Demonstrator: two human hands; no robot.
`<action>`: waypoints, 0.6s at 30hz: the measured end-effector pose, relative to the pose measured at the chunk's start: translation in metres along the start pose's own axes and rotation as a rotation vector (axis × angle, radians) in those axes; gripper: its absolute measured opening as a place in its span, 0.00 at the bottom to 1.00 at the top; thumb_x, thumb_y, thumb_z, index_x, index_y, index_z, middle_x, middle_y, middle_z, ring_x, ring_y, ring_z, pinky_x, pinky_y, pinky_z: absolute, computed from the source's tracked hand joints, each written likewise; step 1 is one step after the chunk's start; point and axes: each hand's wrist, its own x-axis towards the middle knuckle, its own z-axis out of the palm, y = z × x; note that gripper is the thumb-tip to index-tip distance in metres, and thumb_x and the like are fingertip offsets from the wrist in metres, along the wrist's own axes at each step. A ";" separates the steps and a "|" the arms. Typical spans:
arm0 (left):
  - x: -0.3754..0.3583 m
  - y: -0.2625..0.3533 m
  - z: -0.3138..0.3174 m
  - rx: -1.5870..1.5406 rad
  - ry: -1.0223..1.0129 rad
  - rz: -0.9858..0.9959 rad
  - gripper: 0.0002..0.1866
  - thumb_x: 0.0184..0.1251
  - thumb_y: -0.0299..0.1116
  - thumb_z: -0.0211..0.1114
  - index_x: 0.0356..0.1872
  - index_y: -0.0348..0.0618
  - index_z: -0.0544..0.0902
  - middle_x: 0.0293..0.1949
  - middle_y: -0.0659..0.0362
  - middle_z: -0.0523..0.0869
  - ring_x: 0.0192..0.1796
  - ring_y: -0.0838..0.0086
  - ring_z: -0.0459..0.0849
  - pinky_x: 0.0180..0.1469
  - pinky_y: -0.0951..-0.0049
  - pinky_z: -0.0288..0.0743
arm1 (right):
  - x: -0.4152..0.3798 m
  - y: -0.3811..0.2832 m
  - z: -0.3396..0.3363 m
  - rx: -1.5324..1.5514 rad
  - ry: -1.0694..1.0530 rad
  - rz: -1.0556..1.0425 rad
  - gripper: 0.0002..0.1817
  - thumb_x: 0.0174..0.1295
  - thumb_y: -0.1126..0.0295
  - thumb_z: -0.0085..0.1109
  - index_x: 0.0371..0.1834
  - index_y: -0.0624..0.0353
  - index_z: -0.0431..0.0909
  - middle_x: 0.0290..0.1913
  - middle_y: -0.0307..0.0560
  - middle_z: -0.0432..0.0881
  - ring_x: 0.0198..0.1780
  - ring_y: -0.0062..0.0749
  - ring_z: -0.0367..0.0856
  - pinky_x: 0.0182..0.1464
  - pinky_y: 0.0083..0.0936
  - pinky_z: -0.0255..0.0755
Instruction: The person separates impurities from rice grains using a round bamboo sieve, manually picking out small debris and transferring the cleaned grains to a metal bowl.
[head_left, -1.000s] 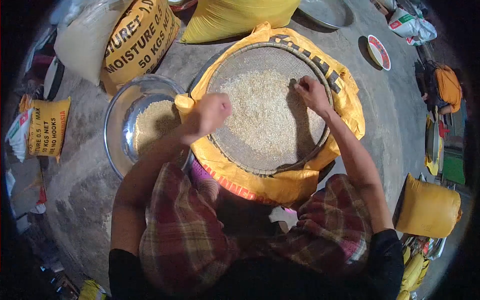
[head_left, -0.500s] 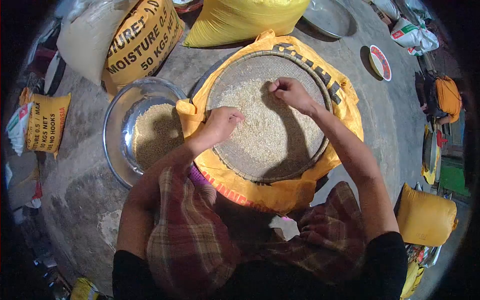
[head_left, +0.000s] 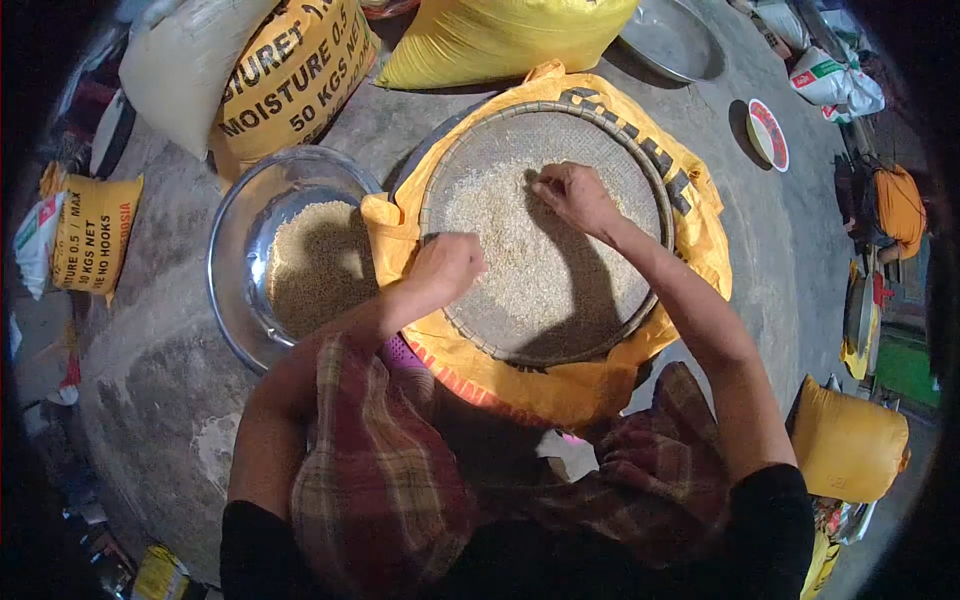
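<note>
A round woven winnowing tray point(head_left: 640, 180) sits before me with pale grain point(head_left: 530, 290) spread over its mesh. My left hand point(head_left: 447, 270) is over the tray's left side, its fingers curled closed and slightly blurred. Higher up, above the grain, my right hand point(head_left: 577, 197) has thumb and fingers pinched together. Whatever either hand may hold is too small to make out. Beneath the tray lies an orange printed sack point(head_left: 700, 235). To the left stands a steel basin point(head_left: 235, 290) holding a heap of brownish grain point(head_left: 315, 265).
Behind the basin stand a printed orange sack point(head_left: 290, 85) and a whitish sack point(head_left: 170, 70). A full yellow sack point(head_left: 500, 40) lies beyond the tray. A metal pan point(head_left: 670, 40) and a patterned bowl point(head_left: 768, 135) are on the concrete floor, with another yellow sack point(head_left: 850, 440) at right.
My left hand has come slightly nearer to me, its fingers more curled. The right hand has shifted a little left over the grain. The whole view has moved slightly.
</note>
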 end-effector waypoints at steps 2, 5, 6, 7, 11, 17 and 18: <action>0.016 0.005 -0.014 0.045 0.133 0.047 0.06 0.55 0.29 0.58 0.30 0.36 0.75 0.31 0.47 0.79 0.36 0.53 0.79 0.39 0.58 0.71 | 0.005 0.008 0.003 -0.004 0.146 -0.110 0.08 0.54 0.71 0.54 0.34 0.63 0.76 0.33 0.60 0.76 0.36 0.54 0.76 0.42 0.39 0.70; 0.046 0.007 -0.033 0.141 0.386 0.148 0.07 0.55 0.29 0.57 0.31 0.36 0.75 0.31 0.46 0.79 0.36 0.51 0.79 0.38 0.57 0.71 | 0.021 0.009 0.010 -0.010 0.258 -0.125 0.06 0.52 0.72 0.57 0.32 0.63 0.76 0.32 0.57 0.77 0.36 0.49 0.77 0.41 0.35 0.71; 0.055 0.007 -0.038 0.193 0.504 0.201 0.07 0.55 0.29 0.56 0.32 0.36 0.74 0.30 0.45 0.80 0.35 0.50 0.79 0.37 0.56 0.71 | 0.028 0.006 0.011 -0.014 0.261 -0.131 0.06 0.52 0.72 0.57 0.32 0.63 0.76 0.32 0.57 0.77 0.36 0.49 0.77 0.41 0.35 0.71; 0.065 0.004 -0.041 0.195 0.510 0.203 0.07 0.55 0.29 0.56 0.32 0.36 0.74 0.30 0.45 0.80 0.35 0.50 0.79 0.37 0.56 0.71 | 0.035 0.002 0.012 -0.003 0.304 -0.123 0.07 0.52 0.72 0.58 0.32 0.63 0.75 0.32 0.57 0.77 0.36 0.50 0.77 0.40 0.35 0.71; 0.084 -0.006 -0.042 0.368 0.453 0.133 0.07 0.54 0.28 0.56 0.32 0.35 0.74 0.28 0.43 0.79 0.33 0.47 0.79 0.35 0.54 0.72 | 0.061 -0.003 0.020 0.056 0.403 -0.114 0.12 0.48 0.71 0.62 0.34 0.64 0.74 0.31 0.56 0.77 0.34 0.49 0.76 0.39 0.36 0.70; 0.085 -0.010 -0.039 0.408 0.426 0.127 0.05 0.52 0.25 0.56 0.27 0.34 0.77 0.27 0.42 0.80 0.34 0.49 0.80 0.36 0.56 0.74 | 0.069 -0.019 0.035 0.137 0.383 0.018 0.15 0.45 0.72 0.64 0.34 0.66 0.71 0.36 0.62 0.75 0.41 0.56 0.74 0.45 0.42 0.68; 0.084 -0.009 -0.041 0.412 0.428 0.136 0.05 0.50 0.23 0.55 0.26 0.35 0.79 0.26 0.42 0.81 0.35 0.51 0.82 0.37 0.59 0.76 | 0.071 -0.019 0.037 0.125 0.383 0.040 0.15 0.45 0.72 0.64 0.34 0.65 0.71 0.36 0.61 0.74 0.41 0.56 0.74 0.44 0.42 0.68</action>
